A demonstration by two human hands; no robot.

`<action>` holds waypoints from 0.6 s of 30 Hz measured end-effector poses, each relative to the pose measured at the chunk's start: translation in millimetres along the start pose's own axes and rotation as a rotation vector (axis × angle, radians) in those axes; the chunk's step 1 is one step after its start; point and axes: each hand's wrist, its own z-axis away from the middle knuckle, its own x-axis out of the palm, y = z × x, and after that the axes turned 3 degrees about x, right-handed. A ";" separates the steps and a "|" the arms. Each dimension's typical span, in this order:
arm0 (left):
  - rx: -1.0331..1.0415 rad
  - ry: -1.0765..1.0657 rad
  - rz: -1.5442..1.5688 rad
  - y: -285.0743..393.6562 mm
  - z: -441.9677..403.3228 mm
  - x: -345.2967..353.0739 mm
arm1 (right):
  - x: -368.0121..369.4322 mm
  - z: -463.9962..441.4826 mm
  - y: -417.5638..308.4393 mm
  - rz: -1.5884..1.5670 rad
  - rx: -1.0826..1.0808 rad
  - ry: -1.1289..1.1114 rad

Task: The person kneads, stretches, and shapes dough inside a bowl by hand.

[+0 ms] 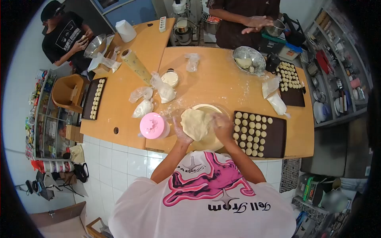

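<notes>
A large lump of pale dough point(196, 124) is lifted over a wide cream-coloured bowl point(215, 143) at the table's front edge. My left hand point(182, 133) grips the dough from its left side, with the fingers partly hidden beneath it. Against the dough's right edge, my right hand point(223, 127) has its fingers curled in on it, slightly blurred. A pink-lidded container point(154, 125) stands just left of my left hand. To the right of my right hand lies a dark baking tray point(278, 137) bearing rows of small round dough pieces point(251, 131).
Bags of white powder point(143, 108), a patterned roll point(136, 66) and a small bowl point(170, 78) stand left of centre. A metal bowl with dough point(249, 60) and another filled tray point(294, 97) are back right. Two people point(242, 22) point(68, 37) stand across the table.
</notes>
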 end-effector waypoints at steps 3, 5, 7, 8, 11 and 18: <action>-0.058 -0.029 -0.022 -7.6 -6.1 6.1 | 10.1 11.0 8.9 0.210 -0.377 -0.339; -0.092 -0.069 -0.033 -7.3 -4.0 15.6 | 0.5 11.8 13.0 0.265 -0.348 -0.407; -0.057 -0.062 -0.027 -6.5 -2.1 19.7 | -9.7 7.0 2.2 0.348 -0.392 -0.361; -0.040 -0.060 -0.023 -6.7 -2.8 21.0 | -11.0 5.8 -0.9 0.345 -0.381 -0.340; -0.027 -0.065 -0.015 -6.0 -5.3 21.1 | -9.8 8.3 -5.4 0.379 -0.364 -0.316; -0.045 -0.114 0.007 -8.6 1.6 34.8 | -12.2 10.3 -12.7 0.453 -0.361 -0.376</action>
